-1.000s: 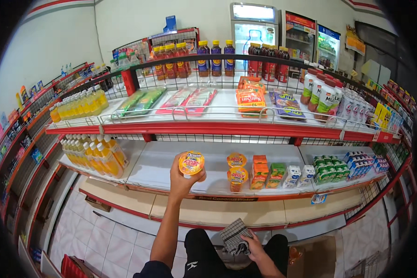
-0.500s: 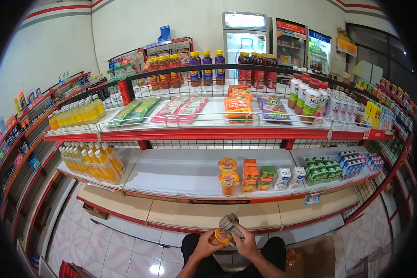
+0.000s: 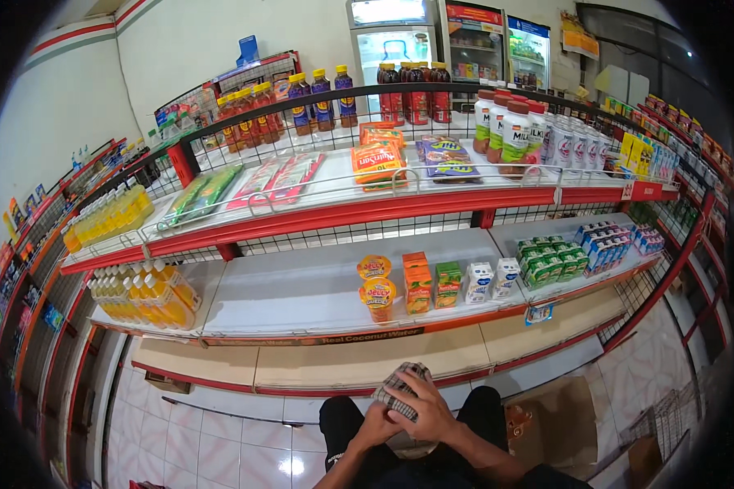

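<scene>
Low in front of the shelves, between my knees, my hands meet around a dark and light checked cloth (image 3: 398,385). With fingers spread across it, my right hand (image 3: 429,414) presses the cloth down. My left hand (image 3: 373,427) is curled from the left side around the jelly cup, which the cloth and fingers now hide. Straight ahead on the lower white shelf (image 3: 285,285) stand two orange jelly cups (image 3: 378,300), one behind the other. Beside them are orange juice cartons (image 3: 417,285), a green carton (image 3: 447,285) and small white cartons (image 3: 479,283).
Yellow juice bottles (image 3: 167,300) fill the shelf's left end; green multipack cartons (image 3: 550,259) stand at right. Above runs a red-edged shelf (image 3: 326,214) with pouches and bottles. A cardboard box (image 3: 559,428) holding orange items sits on the floor by my right knee.
My right hand has brought the cloth over the jelly cup in my left hand, covering it. The view has tilted and shifted, so the shelves sit further left and higher.
</scene>
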Tool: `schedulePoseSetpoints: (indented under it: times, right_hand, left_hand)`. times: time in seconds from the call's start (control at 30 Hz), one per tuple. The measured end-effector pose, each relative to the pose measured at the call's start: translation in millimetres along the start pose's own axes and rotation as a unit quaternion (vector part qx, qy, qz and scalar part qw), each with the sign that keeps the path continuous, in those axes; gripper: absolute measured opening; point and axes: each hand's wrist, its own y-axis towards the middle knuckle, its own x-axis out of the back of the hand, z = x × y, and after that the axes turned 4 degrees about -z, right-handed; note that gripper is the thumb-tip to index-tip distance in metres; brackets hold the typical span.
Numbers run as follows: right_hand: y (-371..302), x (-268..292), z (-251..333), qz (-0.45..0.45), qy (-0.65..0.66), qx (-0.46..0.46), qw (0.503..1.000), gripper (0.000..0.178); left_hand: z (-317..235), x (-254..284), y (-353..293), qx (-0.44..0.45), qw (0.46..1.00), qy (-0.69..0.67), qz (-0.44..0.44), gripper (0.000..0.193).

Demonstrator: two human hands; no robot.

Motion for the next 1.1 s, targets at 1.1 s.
schedulePoseSetpoints:
  times: [1.1]
  right_hand:
    - [-11.7, -36.2, -13.8, -0.234, 0.348, -0.226, 0.879, 0.038]
  left_hand:
    - [-17.0, -15.4, 27.1, -0.032, 0.944, -0.294, -0.147, 0.054]
